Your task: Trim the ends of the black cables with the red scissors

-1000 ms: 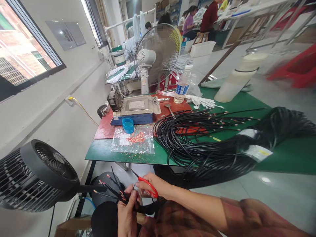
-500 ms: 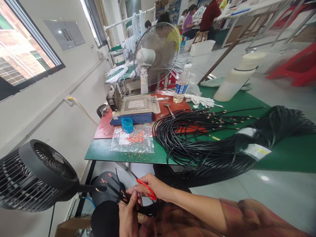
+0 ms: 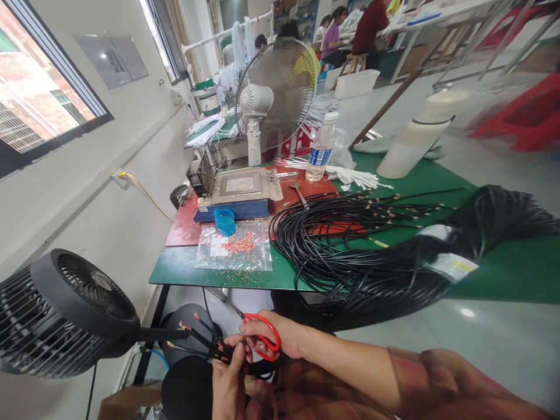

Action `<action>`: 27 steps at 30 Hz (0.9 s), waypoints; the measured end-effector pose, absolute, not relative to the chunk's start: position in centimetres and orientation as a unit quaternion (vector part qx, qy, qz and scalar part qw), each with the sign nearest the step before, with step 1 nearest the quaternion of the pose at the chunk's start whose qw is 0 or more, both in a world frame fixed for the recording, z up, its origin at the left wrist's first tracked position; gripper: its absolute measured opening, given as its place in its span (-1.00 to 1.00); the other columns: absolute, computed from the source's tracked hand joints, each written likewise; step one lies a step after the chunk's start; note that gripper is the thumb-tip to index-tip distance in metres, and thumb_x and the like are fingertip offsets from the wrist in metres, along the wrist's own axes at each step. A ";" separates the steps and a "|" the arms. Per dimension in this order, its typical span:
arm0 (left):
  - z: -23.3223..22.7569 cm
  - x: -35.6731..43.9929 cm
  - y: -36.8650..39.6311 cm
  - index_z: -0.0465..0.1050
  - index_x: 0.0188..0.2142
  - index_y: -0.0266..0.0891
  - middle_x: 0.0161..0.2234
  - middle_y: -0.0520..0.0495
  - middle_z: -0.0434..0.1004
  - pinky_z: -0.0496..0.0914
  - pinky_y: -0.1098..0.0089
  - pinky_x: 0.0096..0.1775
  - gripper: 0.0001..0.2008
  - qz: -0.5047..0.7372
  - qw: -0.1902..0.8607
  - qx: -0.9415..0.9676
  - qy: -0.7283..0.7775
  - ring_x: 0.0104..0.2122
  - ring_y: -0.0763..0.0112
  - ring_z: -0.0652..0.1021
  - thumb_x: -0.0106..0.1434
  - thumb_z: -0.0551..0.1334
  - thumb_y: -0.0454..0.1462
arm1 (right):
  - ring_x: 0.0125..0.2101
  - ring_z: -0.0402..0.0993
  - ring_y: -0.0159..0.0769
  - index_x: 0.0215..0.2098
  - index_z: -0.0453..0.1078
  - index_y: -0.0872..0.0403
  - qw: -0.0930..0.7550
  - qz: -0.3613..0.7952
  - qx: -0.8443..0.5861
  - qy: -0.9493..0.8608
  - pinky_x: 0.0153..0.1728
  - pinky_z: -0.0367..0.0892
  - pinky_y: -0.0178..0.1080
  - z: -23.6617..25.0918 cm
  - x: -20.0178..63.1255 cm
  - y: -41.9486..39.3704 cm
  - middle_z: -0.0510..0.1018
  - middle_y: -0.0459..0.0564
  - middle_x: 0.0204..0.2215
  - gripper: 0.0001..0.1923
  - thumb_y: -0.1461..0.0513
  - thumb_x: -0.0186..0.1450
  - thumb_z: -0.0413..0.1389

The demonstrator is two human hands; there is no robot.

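The right hand (image 3: pixel 280 337) has slid its one pair of red scissors (image 3: pixel 261 336) closer to the bunch of black wires (image 3: pixel 205 338) pinched in the left hand (image 3: pixel 228 379).

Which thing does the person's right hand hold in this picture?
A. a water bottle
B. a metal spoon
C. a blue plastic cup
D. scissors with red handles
D: the right hand has its fingers through the red handles of the scissors, close to the black cable ends gripped by the left hand; the cup, bottle and spoon lie on the table.
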State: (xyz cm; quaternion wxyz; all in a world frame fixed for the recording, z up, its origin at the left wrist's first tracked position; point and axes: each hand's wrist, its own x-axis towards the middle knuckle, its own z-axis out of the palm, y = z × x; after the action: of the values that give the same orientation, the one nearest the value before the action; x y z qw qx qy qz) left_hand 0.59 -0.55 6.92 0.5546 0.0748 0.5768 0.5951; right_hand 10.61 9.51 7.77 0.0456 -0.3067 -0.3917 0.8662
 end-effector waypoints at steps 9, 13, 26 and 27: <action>6.9 0.7 -0.6 0.36 -0.51 -0.28 -0.59 0.08 0.36 0.24 0.54 -0.48 -0.85 0.588 0.541 0.095 0.594 -0.57 0.64 0.34 0.00 0.23 -0.22 | -0.80 0.10 -0.56 -0.64 0.27 0.18 0.069 0.865 -0.283 -0.410 -0.81 -0.09 -0.45 6.4 10.5 9.5 0.27 -0.19 -0.80 -0.59 -0.02 0.02 0.15; 6.8 0.7 -0.6 0.36 -0.49 -0.26 -0.56 0.08 0.37 0.28 0.51 -0.42 -0.85 0.595 0.540 0.089 0.588 -0.53 0.62 0.36 0.01 0.22 -0.21 | -0.80 0.07 -0.57 -0.67 0.27 0.18 0.070 0.866 -0.272 -0.414 -0.81 -0.11 -0.45 6.5 10.6 9.4 0.29 -0.17 -0.80 -0.62 0.03 0.03 0.15; 6.2 0.6 -0.6 0.35 -0.45 -0.28 -0.54 0.06 0.36 0.25 0.50 -0.42 -0.83 0.595 0.536 0.100 0.590 -0.52 0.62 0.34 0.04 0.19 -0.19 | -0.73 0.11 -0.59 -0.57 0.37 0.24 0.081 0.865 -0.252 -0.427 -0.72 -0.05 -0.45 6.8 10.8 9.1 0.37 -0.12 -0.69 -0.55 -0.05 0.03 0.16; 6.3 0.6 -0.6 0.34 -0.46 -0.27 -0.55 0.07 0.34 0.24 0.51 -0.44 -0.84 0.598 0.535 0.095 0.589 -0.53 0.63 0.32 0.04 0.20 -0.20 | -0.73 0.12 -0.59 -0.57 0.36 0.23 0.082 0.866 -0.255 -0.423 -0.73 -0.05 -0.45 6.7 10.8 9.0 0.37 -0.12 -0.69 -0.54 -0.05 0.02 0.16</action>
State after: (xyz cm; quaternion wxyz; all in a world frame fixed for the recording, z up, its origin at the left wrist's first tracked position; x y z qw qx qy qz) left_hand 0.59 -0.57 6.25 0.5352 0.0948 0.5887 0.5984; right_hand 10.83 9.02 6.71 0.0821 -0.2553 -0.4228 0.8656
